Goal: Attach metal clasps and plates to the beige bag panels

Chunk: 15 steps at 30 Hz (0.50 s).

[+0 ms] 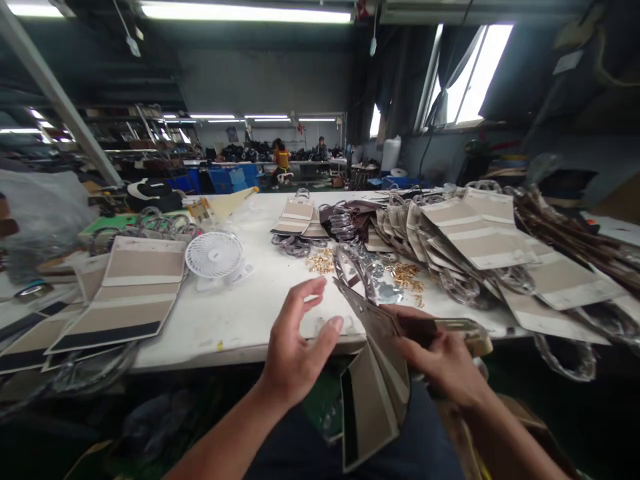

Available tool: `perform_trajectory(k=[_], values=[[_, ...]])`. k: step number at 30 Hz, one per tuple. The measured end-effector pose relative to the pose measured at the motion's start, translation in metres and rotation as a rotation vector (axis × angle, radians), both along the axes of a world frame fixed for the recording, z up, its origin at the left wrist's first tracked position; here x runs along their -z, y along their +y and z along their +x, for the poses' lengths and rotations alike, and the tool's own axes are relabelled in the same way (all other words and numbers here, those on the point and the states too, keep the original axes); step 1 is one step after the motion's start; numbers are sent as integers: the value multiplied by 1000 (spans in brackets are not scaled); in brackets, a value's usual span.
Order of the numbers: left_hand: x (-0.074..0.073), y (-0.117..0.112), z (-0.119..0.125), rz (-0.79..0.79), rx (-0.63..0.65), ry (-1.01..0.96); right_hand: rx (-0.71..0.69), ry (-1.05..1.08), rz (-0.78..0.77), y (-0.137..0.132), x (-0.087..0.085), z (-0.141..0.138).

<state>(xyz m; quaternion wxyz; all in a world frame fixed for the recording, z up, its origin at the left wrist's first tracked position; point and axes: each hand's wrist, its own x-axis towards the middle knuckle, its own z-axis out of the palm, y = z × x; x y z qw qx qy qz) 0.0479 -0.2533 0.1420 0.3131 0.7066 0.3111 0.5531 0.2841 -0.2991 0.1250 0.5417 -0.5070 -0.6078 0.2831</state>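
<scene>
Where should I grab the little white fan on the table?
Take the white fan low, by its base, from the near side with your empty left hand. The round grille tilts up above the base and looks thin, so the base seems firmer; your right hand holds tan panels.

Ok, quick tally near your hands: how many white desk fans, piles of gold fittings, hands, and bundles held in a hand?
White desk fan: 1
Piles of gold fittings: 2
Hands, left hand and right hand: 2
Bundle of tan bag panels: 1
Total: 6
</scene>
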Motion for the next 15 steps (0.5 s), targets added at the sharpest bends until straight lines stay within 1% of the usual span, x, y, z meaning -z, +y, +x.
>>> perform_trajectory(k=[2, 4, 7, 9, 11, 12, 13, 15], values=[[-8, 19, -3, 82, -49, 2, -110, 24, -31, 7, -23, 22], [-15, 30, -9, 109, -28, 2, -203, 17, -70, 17, -45, 40], [-23, 33, -22, 38, 80, 30, -303, -8, -146, 35, -71, 53], [-24, 29, -32, -52, 174, 88, -402, -27, -192, 49, -83, 52], [-18, 26, -39, -108, 248, 164, -529, -68, -259, 66, -87, 46], [-12, 25, -42, -109, 266, 205, -597, -92, -303, 76, -85, 41], [-3, 25, -45, -100, 274, 250, -661, -118, -353, 86, -81, 36], [23, 23, -49, -69, 238, 346, -766, -166, -470, 108, -65, 26]])
